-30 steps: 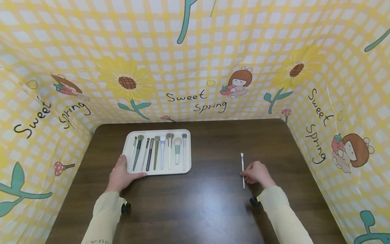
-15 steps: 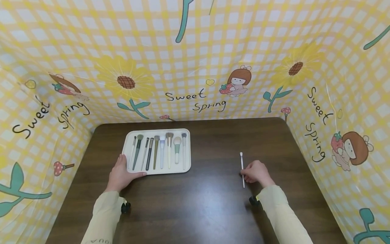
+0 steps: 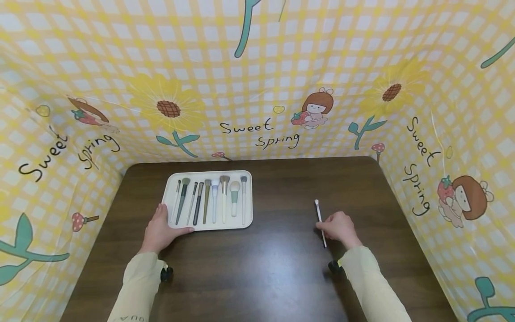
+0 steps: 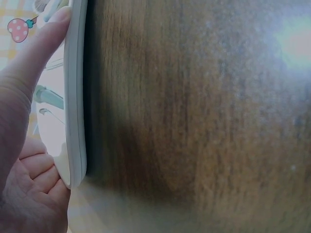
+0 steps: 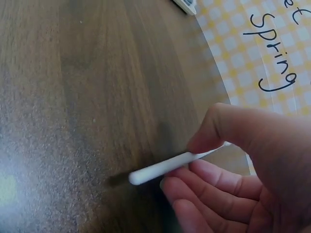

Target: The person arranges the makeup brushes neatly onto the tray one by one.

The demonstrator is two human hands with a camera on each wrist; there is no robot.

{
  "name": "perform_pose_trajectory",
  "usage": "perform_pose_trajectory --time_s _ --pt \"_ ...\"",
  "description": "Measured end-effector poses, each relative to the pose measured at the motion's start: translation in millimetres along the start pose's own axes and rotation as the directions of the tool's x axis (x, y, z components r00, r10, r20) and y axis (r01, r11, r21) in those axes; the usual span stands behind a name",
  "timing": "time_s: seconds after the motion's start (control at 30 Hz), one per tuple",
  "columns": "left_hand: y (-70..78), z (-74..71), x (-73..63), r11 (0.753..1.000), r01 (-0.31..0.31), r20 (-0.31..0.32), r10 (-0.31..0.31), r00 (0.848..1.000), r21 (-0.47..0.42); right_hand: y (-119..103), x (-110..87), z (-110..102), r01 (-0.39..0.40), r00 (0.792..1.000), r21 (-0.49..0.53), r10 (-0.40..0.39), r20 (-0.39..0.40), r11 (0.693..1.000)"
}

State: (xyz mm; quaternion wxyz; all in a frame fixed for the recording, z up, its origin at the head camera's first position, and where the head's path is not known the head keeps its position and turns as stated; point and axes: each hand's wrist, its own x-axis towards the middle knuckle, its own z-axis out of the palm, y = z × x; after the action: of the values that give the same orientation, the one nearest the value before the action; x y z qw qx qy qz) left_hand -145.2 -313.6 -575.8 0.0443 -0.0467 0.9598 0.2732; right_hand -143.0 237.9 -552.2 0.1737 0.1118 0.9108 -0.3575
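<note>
A white tray [image 3: 249,199] on the table's left half bears a row of several makeup brushes [image 3: 206,201], side by side. My left hand [image 3: 158,230] holds its near left corner; in the left wrist view the thumb [image 4: 41,48] lies along the rim and the fingers bend against the side. Right of the tray, my right hand [image 3: 339,228] pinches a slim white makeup brush [image 3: 318,210] between thumb and fingers. Its bristle end points away from me, and the pale handle end [image 5: 150,172] shows close over the wood in the right wrist view.
The dark brown wooden table [image 3: 257,277] reaches a yellow checked cloth [image 3: 257,80] that walls it at the back and both sides. A bright light reflection lies on the tabletop. Dark wrist cameras [image 3: 166,273] sit at both cuffs.
The brush in my right hand has tilted, its bristle end swinging left and its handle end slightly right. My left hand and the tray stay in place.
</note>
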Motion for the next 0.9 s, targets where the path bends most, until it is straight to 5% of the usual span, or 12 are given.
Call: perform_pose_trajectory --time_s 0.3,0.63,0.9 --pt "3.2 -1.6 -0.5 1.0 0.006 0.008 -0.006 1.0 -0.002 -4 5.7 4 0.076 0.991 0.141 -0.059 -0.121 0.987" --pt "4.9 -1.0 -0.9 1.0 0.011 0.015 -0.011 1.0 -0.007 -6 8.5 3 0.093 0.994 0.217 -0.078 -0.076 0.972" --pt "12.2 -4.9 -3.1 1.0 -0.022 0.007 0.022 1.0 -0.008 -17 6.3 7 0.175 0.981 0.296 -0.139 -0.137 0.939"
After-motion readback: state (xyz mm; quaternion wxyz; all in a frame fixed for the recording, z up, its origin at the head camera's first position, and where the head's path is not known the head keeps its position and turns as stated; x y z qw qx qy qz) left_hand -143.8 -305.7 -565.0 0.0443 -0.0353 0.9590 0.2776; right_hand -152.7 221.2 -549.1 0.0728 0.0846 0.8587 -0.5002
